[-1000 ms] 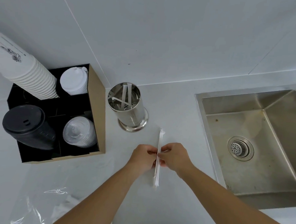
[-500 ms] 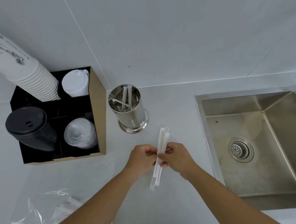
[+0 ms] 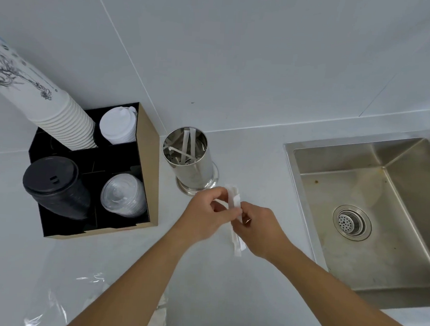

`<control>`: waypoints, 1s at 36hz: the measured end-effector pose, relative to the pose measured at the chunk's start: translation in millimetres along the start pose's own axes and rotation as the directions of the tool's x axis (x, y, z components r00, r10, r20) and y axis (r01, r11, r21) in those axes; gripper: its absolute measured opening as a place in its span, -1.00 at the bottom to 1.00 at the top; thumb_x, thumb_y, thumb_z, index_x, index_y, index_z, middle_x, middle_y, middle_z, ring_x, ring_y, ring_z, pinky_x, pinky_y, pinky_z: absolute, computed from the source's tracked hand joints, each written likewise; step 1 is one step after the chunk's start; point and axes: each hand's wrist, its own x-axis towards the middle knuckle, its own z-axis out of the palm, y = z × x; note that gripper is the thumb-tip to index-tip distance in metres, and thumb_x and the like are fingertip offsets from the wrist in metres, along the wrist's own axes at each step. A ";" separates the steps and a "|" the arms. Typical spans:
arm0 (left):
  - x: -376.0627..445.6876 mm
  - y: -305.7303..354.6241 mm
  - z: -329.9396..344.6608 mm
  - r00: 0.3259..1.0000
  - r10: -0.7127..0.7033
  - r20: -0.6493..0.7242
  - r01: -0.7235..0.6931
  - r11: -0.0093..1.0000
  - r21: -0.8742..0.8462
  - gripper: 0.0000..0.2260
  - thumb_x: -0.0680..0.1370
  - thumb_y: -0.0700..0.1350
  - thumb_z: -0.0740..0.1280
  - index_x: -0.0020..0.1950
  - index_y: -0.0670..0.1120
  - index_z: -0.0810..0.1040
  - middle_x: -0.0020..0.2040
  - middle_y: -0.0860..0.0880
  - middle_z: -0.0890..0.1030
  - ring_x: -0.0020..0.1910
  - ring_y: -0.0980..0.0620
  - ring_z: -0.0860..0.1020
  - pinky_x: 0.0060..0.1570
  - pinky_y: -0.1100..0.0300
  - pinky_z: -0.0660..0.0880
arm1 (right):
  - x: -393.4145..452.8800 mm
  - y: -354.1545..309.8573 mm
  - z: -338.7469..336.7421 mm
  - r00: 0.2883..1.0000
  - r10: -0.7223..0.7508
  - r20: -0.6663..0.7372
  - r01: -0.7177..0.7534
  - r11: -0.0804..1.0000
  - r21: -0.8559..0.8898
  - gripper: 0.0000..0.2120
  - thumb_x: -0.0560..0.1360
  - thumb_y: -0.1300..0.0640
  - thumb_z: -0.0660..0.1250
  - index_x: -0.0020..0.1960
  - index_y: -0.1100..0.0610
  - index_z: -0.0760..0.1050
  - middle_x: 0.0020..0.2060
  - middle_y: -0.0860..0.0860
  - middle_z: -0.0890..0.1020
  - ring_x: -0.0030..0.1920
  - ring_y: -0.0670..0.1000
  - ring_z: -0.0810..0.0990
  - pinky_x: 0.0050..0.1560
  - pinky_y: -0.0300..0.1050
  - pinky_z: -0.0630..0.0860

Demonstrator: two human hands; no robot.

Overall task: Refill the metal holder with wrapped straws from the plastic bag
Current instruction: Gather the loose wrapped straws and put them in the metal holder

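Both hands, left (image 3: pixel 207 214) and right (image 3: pixel 257 228), pinch a small bundle of straws (image 3: pixel 235 212) above the tabletop (image 3: pixel 247 154). Holder (image 3: pixel 190 160) at 11 o'clock, just beside; bag (image 3: pixel 57 302) at 7 o'clock; sink (image 3: pixel 382 213) at 3 o'clock.

Metal holder (image 3: pixel 189 158) upright on counter (image 3: pixel 247 149), few wrapped straws (image 3: pixel 234 214) inside; box of cups and lids (image 3: pixel 92 170) just left of it; sink (image 3: pixel 372 212) well to right; both hands in front of holder; plastic bag (image 3: pixel 56 304) at near left.
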 end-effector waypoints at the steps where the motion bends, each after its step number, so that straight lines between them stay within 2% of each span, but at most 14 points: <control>1: 0.2 2.6 -1.2 1.000 0.006 0.007 -0.006 1.000 -0.011 -0.85 0.42 -0.18 0.51 -0.04 -0.05 0.66 -0.15 0.03 0.70 -0.22 -0.12 0.63 -0.04 -0.06 0.58 | -0.8 -1.2 -0.5 1.000 -0.015 -0.003 0.015 1.000 -0.020 -0.72 0.57 0.15 0.29 -0.31 0.12 0.39 -0.46 -0.03 0.44 -0.47 -0.08 0.31 -0.40 -0.27 0.31; 2: 0.8 3.6 -2.4 1.000 0.015 0.017 -0.015 1.000 -0.012 -0.86 0.40 -0.19 0.52 -0.08 -0.04 0.67 -0.17 -0.01 0.71 -0.20 -0.07 0.64 0.01 -0.08 0.58 | -1.8 -2.4 -1.0 1.000 -0.028 -0.002 0.028 0.999 -0.039 -0.74 0.58 0.14 0.29 -0.27 0.18 0.43 -0.44 0.02 0.48 -0.45 -0.07 0.33 -0.38 -0.23 0.32; 4: 1.8 5.3 -3.2 0.997 0.060 0.049 -0.061 0.998 0.017 -0.92 0.38 -0.19 0.51 -0.15 -0.07 0.68 -0.16 -0.09 0.71 -0.15 -0.12 0.67 0.06 -0.14 0.58 | -2.8 -3.9 -2.3 0.999 -0.042 0.001 0.042 0.997 -0.069 -0.77 0.58 0.12 0.28 -0.18 0.24 0.50 -0.35 0.10 0.57 -0.39 -0.02 0.42 -0.31 -0.12 0.44; 6: 2.1 4.9 -2.7 0.994 0.097 0.052 -0.099 0.994 0.040 -0.97 0.40 -0.16 0.49 -0.19 -0.07 0.68 -0.17 -0.13 0.71 -0.12 -0.18 0.66 0.05 -0.20 0.56 | -3.7 -4.0 -4.5 0.998 -0.054 -0.018 0.052 0.995 -0.082 -0.77 0.58 0.10 0.30 -0.17 0.24 0.51 -0.31 0.08 0.58 -0.35 -0.01 0.46 -0.26 -0.13 0.46; 9: 1.8 3.0 -0.5 0.989 0.141 0.043 -0.143 0.989 0.048 -0.92 0.41 -0.14 0.48 -0.20 -0.14 0.65 -0.19 -0.16 0.70 -0.15 -0.21 0.66 0.01 -0.25 0.55 | -5.1 -2.9 -7.0 0.995 -0.086 -0.056 0.083 0.995 -0.053 -0.81 0.55 0.13 0.36 -0.22 0.15 0.48 -0.32 0.02 0.54 -0.33 -0.01 0.48 -0.26 -0.16 0.45; 12: -0.8 3.9 2.9 0.984 0.166 0.066 -0.170 0.984 0.059 -0.94 0.43 -0.19 0.46 -0.18 -0.18 0.64 -0.21 -0.14 0.71 -0.16 -0.18 0.67 -0.02 -0.23 0.57 | -4.7 2.7 -5.0 0.997 -0.066 -0.042 0.063 0.996 -0.066 -0.82 0.54 0.12 0.37 -0.17 0.21 0.53 -0.27 0.05 0.58 -0.25 0.06 0.56 -0.20 -0.07 0.53; 15: -2.0 4.9 4.4 0.985 0.158 0.069 -0.165 0.979 0.117 -0.89 0.40 -0.14 0.49 -0.11 -0.08 0.64 -0.19 -0.10 0.70 -0.17 -0.15 0.66 -0.10 -0.19 0.59 | -3.8 11.3 -0.4 0.997 -0.068 -0.041 0.065 0.996 -0.068 -0.82 0.54 0.11 0.36 -0.15 0.22 0.55 -0.26 0.05 0.59 -0.24 0.05 0.57 -0.18 -0.02 0.55; 18: -2.3 4.6 5.2 0.985 0.145 0.091 -0.158 0.975 0.157 -0.75 0.38 -0.15 0.52 0.01 0.05 0.62 -0.19 -0.08 0.65 -0.28 0.00 0.59 -0.15 -0.06 0.58 | -3.3 19.8 4.3 0.998 -0.059 -0.022 0.057 0.994 -0.089 -0.78 0.55 0.06 0.35 -0.14 0.22 0.55 -0.27 0.06 0.58 -0.25 0.05 0.56 -0.20 -0.03 0.54; 21: -2.1 4.0 6.1 0.987 0.131 0.097 -0.149 0.968 0.204 -0.71 0.40 -0.14 0.51 0.05 0.12 0.59 -0.19 -0.20 0.62 -0.29 -0.08 0.55 -0.17 -0.04 0.57 | -2.1 25.9 9.0 0.998 -0.070 0.004 0.070 0.992 -0.102 -0.75 0.57 0.01 0.31 -0.10 0.20 0.57 -0.23 0.07 0.61 -0.24 0.05 0.58 -0.17 0.01 0.57; 26: -4.6 5.5 7.2 0.987 0.149 0.060 -0.159 0.960 0.231 -0.91 0.45 -0.16 0.47 -0.05 -0.08 0.66 -0.17 -0.03 0.67 -0.18 -0.07 0.61 -0.11 -0.06 0.58 | -0.4 30.4 12.7 0.996 -0.085 0.019 0.087 0.989 -0.122 -0.79 0.59 0.02 0.28 -0.08 0.13 0.58 -0.23 0.02 0.61 -0.23 0.03 0.58 -0.15 -0.01 0.57; 29: -6.9 5.5 5.8 0.980 0.189 0.060 -0.198 0.955 0.220 -0.91 0.45 -0.18 0.48 -0.06 -0.07 0.67 -0.21 0.07 0.65 -0.29 0.14 0.55 -0.26 0.19 0.53 | -1.3 29.4 12.8 0.994 -0.106 0.004 0.105 0.986 -0.127 -0.78 0.59 0.03 0.29 -0.09 0.16 0.59 -0.25 0.05 0.61 -0.25 0.05 0.56 -0.18 -0.02 0.56; 31: -7.6 4.6 4.6 0.975 0.211 0.070 -0.222 0.945 0.240 -0.84 0.43 -0.14 0.51 -0.04 0.03 0.65 -0.18 0.12 0.61 -0.31 0.21 0.48 -0.29 0.32 0.44 | -1.8 31.7 13.0 0.994 -0.111 0.001 0.110 0.985 -0.134 -0.77 0.58 0.04 0.30 -0.09 0.18 0.59 -0.24 0.06 0.62 -0.26 0.06 0.57 -0.19 -0.01 0.55; 33: -7.4 2.8 3.5 0.975 0.211 0.072 -0.222 0.945 0.239 -0.79 0.41 -0.13 0.52 -0.03 0.11 0.63 -0.18 0.15 0.59 -0.30 0.21 0.48 -0.27 0.32 0.45 | -2.2 34.7 12.8 0.994 -0.109 0.004 0.109 0.984 -0.140 -0.79 0.56 0.04 0.31 -0.12 0.17 0.58 -0.25 0.05 0.61 -0.27 0.04 0.56 -0.20 0.01 0.55; 36: -7.4 4.2 2.9 0.979 0.195 0.061 -0.203 0.953 0.224 -0.87 0.43 -0.17 0.50 -0.09 0.02 0.66 -0.21 0.08 0.63 -0.25 0.10 0.57 -0.21 0.15 0.56 | -1.8 34.6 9.7 0.994 -0.112 0.009 0.112 0.983 -0.144 -0.81 0.56 0.08 0.32 -0.15 0.17 0.57 -0.27 0.03 0.60 -0.27 0.02 0.55 -0.20 0.00 0.54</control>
